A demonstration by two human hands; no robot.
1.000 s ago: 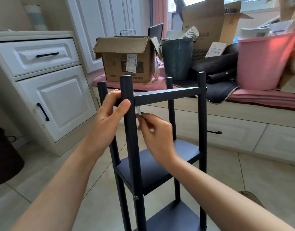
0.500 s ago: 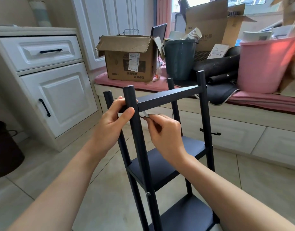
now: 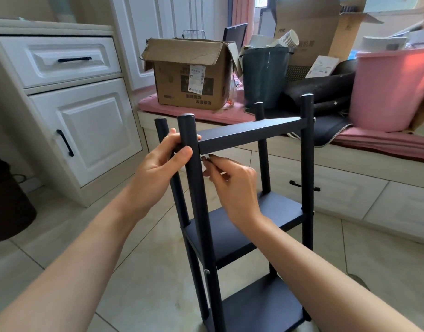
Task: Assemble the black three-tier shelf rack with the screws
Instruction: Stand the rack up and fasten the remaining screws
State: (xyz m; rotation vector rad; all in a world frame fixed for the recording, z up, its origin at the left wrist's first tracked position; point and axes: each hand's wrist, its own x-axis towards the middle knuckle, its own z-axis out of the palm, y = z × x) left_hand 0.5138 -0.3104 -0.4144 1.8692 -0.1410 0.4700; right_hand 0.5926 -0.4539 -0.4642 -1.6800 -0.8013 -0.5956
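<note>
Two risks we see: left hand point(image 3: 158, 168) gripping black metal rack post point(image 3: 194, 188) slips; right hand point(image 3: 232, 185) drops its pinched small silver tool point(image 3: 206, 157).

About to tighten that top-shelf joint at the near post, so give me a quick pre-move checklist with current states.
1. Left hand grips near post: ok.
2. Right hand pinches small silver tool under the top shelf: ok.
3. Tool seated in a screw: cannot tell.
4. Top shelf meets the post: ok.
5. Middle-shelf screw in place: ok.
6. Rack standing upright on the floor: ok.
</note>
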